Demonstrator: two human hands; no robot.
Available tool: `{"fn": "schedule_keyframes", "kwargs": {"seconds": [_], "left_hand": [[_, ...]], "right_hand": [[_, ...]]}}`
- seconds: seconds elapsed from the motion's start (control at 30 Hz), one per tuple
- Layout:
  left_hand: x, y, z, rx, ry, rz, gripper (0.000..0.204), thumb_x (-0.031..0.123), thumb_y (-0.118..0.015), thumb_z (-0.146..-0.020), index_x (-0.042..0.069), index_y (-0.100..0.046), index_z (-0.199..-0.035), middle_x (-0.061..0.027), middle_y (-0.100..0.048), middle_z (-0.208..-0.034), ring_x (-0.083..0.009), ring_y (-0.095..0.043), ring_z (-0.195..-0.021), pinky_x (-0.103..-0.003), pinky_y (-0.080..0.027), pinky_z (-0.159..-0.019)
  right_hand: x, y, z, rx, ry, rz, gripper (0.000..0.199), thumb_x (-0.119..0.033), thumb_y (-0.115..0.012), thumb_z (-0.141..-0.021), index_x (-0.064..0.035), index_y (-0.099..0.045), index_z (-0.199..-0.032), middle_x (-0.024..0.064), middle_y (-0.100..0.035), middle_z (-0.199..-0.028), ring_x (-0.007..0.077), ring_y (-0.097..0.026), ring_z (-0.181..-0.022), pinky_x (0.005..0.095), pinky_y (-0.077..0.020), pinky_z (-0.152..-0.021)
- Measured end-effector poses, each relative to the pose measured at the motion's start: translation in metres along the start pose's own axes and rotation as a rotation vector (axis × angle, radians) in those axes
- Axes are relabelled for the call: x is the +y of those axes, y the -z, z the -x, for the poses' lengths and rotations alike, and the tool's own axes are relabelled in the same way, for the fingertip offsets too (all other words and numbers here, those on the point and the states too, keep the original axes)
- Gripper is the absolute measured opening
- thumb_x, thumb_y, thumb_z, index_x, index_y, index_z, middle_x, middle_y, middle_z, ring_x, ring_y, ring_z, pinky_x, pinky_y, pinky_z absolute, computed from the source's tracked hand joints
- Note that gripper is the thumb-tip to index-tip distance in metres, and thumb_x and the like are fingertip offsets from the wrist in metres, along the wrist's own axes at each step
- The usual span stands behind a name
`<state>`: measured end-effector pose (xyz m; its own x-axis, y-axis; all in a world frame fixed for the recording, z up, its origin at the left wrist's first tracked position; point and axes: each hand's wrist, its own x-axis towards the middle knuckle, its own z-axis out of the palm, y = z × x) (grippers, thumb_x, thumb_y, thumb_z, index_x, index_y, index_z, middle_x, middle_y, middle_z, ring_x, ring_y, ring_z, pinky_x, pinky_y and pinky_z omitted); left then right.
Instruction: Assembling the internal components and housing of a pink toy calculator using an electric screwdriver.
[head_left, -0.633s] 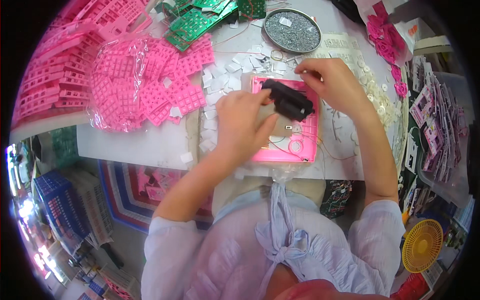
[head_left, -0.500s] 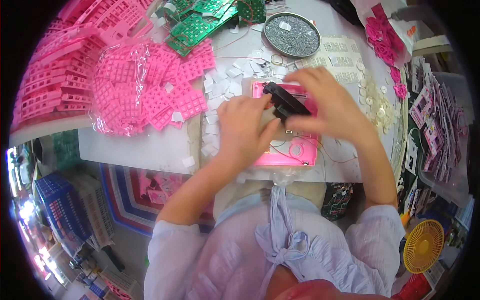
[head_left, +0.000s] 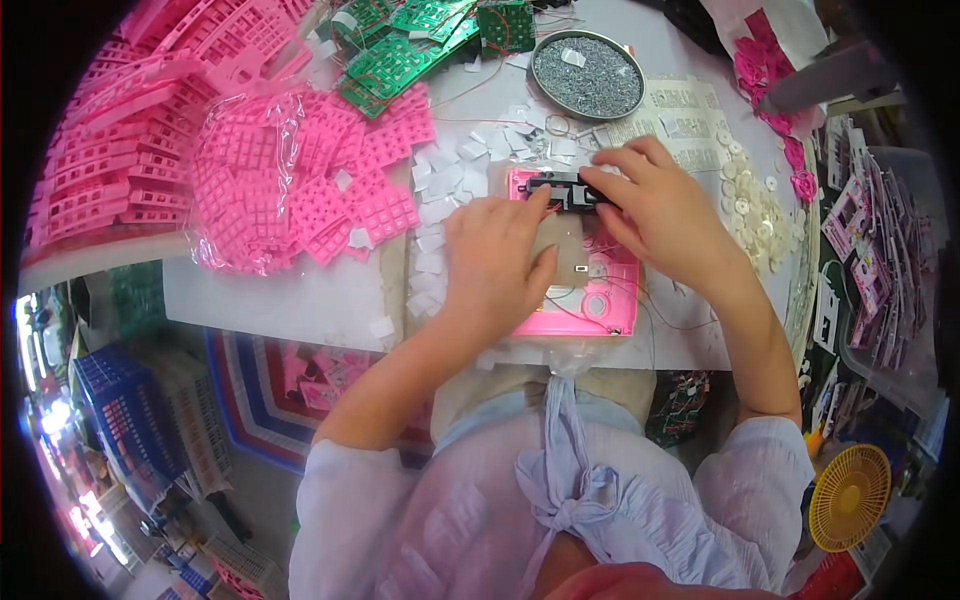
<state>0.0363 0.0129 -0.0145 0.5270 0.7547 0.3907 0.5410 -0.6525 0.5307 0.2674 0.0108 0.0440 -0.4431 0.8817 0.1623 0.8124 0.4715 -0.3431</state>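
Both hands work at the top edge of a flat pink plastic housing shell (head_left: 600, 305) that lies on the white table (head_left: 300, 300) just in front of the person. The left hand (head_left: 497, 262) rests palm-down over the shell's left half, its fingertips pinching the left end of a small black rectangular component (head_left: 562, 190); the right hand (head_left: 665, 212) comes in from three o'clock and grips the component's right end between thumb and fingers. The black part sits at the shell's twelve o'clock edge, touching it (whether it is fully seated cannot be told). Thin red wires (head_left: 660, 315) trail across the shell's lower right. As a judgement, the step in hand is fitting this black piece into its slot; the next move seems to call for even downward pressure from both hands while keeping the wires out from under it. At ten o'clock from the shell lies a clear bag of pink grid-shaped plastic pieces (head_left: 290, 190), at eleven o'clock a cluster of green circuit boards (head_left: 410, 45), at twelve o'clock a round metal dish of small grey parts (head_left: 587, 75), and at three o'clock a scatter of white round buttons (head_left: 755, 215).
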Motion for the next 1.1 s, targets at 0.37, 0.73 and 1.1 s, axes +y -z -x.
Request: {"fn": "schedule_keyframes", "kwargs": {"seconds": [0.37,0.73,1.1], "left_hand": [[0.009,0.023,-0.024,-0.18,-0.072,-0.188,0.043,0.022,-0.073,-0.079,0.006,-0.068,-0.119,-0.0107,-0.062,-0.113,-0.0279,-0.058,-0.105,-0.045,-0.041,-0.091],[-0.059,-0.056,-0.204,-0.451,-0.079,-0.407,0.017,0.023,-0.063,-0.083,0.013,-0.076,-0.087,-0.0082,-0.074,-0.088,-0.0275,-0.069,-0.094,-0.051,-0.042,-0.087],[-0.056,-0.06,-0.211,-0.36,-0.055,-0.336,0.02,0.029,-0.065,-0.088,0.012,-0.076,-0.089,-0.0103,-0.074,-0.089,-0.0268,-0.07,-0.089,-0.05,-0.039,-0.09]], "right_hand": [[0.002,-0.029,0.015,0.073,0.015,0.203,0.042,-0.015,-0.069,-0.082,-0.0033,-0.063,-0.122,0.0115,-0.064,-0.115,0.0331,-0.057,-0.11,0.0426,-0.0494,-0.091],[0.027,0.062,-0.044,0.534,0.119,-1.652,0.051,-0.042,-0.047,-0.102,0.0028,-0.059,-0.124,0.0157,-0.063,-0.11,0.0235,-0.063,-0.098,0.0453,-0.0478,-0.097],[0.029,0.062,-0.031,0.449,-0.134,-1.141,0.043,-0.008,-0.066,-0.091,0.0001,-0.049,-0.13,0.012,-0.067,-0.104,0.0208,-0.065,-0.09,0.0347,-0.0504,-0.087]]}}
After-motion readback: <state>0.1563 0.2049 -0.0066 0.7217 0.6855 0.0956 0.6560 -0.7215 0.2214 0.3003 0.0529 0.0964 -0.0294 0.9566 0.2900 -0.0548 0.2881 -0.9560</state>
